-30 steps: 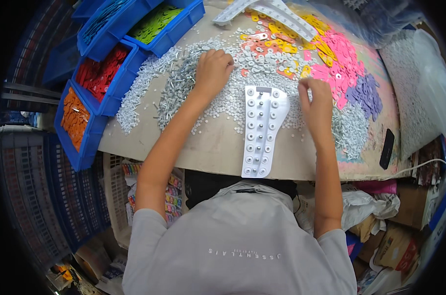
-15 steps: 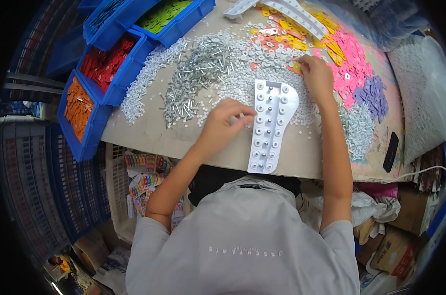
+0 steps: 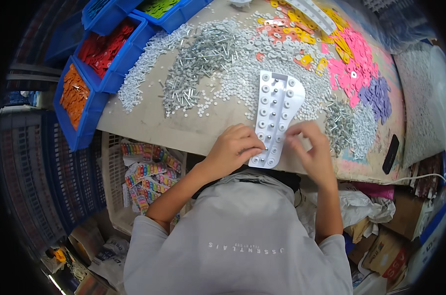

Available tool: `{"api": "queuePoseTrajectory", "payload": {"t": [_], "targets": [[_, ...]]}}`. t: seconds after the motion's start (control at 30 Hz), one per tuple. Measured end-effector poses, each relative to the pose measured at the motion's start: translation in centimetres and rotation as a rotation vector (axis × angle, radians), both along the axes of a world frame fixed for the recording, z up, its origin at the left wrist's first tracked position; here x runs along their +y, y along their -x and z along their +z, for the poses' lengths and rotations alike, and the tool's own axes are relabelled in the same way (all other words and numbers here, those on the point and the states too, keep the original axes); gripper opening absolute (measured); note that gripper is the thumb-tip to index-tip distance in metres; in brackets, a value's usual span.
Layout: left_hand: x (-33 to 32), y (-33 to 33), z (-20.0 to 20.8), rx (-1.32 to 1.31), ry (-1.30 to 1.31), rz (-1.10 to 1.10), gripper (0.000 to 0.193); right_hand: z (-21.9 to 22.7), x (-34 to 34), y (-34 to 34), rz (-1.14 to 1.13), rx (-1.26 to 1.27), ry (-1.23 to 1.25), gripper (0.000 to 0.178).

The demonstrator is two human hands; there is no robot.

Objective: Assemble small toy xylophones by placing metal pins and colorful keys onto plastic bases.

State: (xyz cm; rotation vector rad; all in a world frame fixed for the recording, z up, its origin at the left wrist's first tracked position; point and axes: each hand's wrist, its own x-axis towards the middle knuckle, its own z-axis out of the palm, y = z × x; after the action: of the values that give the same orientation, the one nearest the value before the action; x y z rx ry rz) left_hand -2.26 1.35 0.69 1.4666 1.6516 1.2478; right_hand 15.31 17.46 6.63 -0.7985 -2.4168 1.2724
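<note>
A white plastic tray [image 3: 293,101], with two rows of round washers and a middle row of metal pins, lies on the table in front of me. My left hand [image 3: 235,147] is at its lower left side. The fingers are curled together, and their tips reach over the tray's edge near the lower pins; anything pinched there is too small to make out. Close to the tray's lower right edge is my right hand [image 3: 309,147], its thumb and forefinger bent toward the pins. Motion blur hides whether those fingertips hold a piece.
Beyond the tray spread loose white washers [image 3: 242,81], metal pins [image 3: 203,64], and yellow [image 3: 306,37], pink [image 3: 353,69] and purple [image 3: 376,101] tabs. Blue bins [image 3: 99,86] of coloured pieces stand at the left. A black phone-like object [image 3: 390,155] lies at right, near a bulging plastic bag [image 3: 422,98].
My right hand has come back from the yellow tabs to the tray's lower right side. My left hand has moved right and down onto the tray's lower left edge. The view has shifted slightly.
</note>
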Motion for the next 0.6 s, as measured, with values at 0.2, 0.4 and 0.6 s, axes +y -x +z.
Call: {"api": "queuePoseTrajectory", "payload": {"t": [0.2,0.4,0.6], "targets": [[0.1,-0.5,-0.4,0.021,0.021,0.055,0.011,-2.0,-2.4,-1.0,0.086,-0.020,0.101,0.009],[0.0,-0.3,-1.2,0.277,-0.216,0.059,0.015,-2.3,-3.3,-0.6,-0.003,-0.019,0.121,0.011],[-0.3,-0.6,-1.8,0.276,-0.260,0.092,0.015,-5.0,-4.6,-1.4,0.031,0.050,-0.417,0.019]]}}
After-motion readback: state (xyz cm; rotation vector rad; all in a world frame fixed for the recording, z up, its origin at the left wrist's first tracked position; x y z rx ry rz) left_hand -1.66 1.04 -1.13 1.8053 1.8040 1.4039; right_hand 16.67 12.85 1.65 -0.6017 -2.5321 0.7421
